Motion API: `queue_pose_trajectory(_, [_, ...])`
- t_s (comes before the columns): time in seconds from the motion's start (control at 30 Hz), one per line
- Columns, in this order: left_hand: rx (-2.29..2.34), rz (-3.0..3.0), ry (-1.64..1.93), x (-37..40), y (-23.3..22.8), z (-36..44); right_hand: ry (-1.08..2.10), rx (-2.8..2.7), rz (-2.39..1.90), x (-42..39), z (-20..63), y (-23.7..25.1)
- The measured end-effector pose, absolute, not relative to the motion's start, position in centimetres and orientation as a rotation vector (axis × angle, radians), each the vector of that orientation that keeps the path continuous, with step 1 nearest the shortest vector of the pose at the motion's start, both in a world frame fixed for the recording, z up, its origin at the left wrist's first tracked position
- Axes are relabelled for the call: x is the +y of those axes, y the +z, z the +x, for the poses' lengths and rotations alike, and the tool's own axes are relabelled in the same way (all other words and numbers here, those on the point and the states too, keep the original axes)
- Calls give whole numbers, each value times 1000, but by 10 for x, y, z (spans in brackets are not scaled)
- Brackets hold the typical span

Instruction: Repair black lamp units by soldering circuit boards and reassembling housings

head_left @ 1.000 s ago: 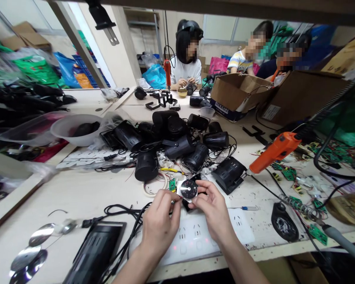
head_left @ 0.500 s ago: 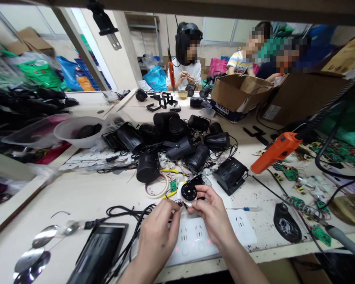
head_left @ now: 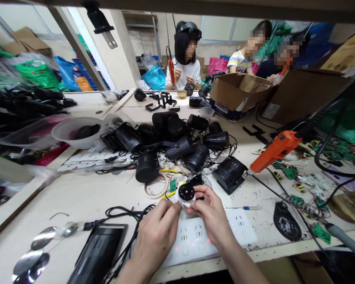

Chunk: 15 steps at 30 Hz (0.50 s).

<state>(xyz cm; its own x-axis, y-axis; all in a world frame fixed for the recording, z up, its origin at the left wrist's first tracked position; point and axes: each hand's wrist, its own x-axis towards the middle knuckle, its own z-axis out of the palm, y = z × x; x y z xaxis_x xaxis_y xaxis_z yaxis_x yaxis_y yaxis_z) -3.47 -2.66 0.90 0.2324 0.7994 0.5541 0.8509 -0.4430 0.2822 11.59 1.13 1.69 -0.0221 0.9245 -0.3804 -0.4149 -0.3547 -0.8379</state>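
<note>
**Head view: both hands on a small round black disc**

Head camera looks down on my two hands meeting over the counter (head_left: 85, 193). My right hand (head_left: 211, 213) pinches a small round black disc (head_left: 186, 192) on a white base, fingers closed on its right edge and underside. My left hand (head_left: 158, 232) comes in from the other side, thumb and forefinger pinched together at the disc's lower left edge, where thin wires show; I cannot tell whether it grips the wires or the base itself. The disc is held just above a white power strip (head_left: 239, 228), which lies under both hands near the front edge of the counter.

Just behind the disc lie a small green circuit board (head_left: 172, 185) and a ring of tape (head_left: 154, 190). Further back sits a heap of black cylindrical housings (head_left: 171, 144) with loose wires. An orange electric screwdriver (head_left: 273, 152) hangs to the right, above scattered green boards. Left of my hands, a black tablet-like panel (head_left: 96, 252) lies flat with black cables (head_left: 127, 215) across it, and shiny discs (head_left: 32, 256) rest at the near left corner.

Across the counter, another person's hands (head_left: 183, 77) work beside cardboard boxes (head_left: 239, 94).
</note>
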Motion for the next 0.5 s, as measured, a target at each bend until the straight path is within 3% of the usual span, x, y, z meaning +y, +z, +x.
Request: queue_pose_trajectory(0.5, [-1683, -2480, -1161, -24, 13, -37, 1592, -727, -1245, 13, 117, 16])
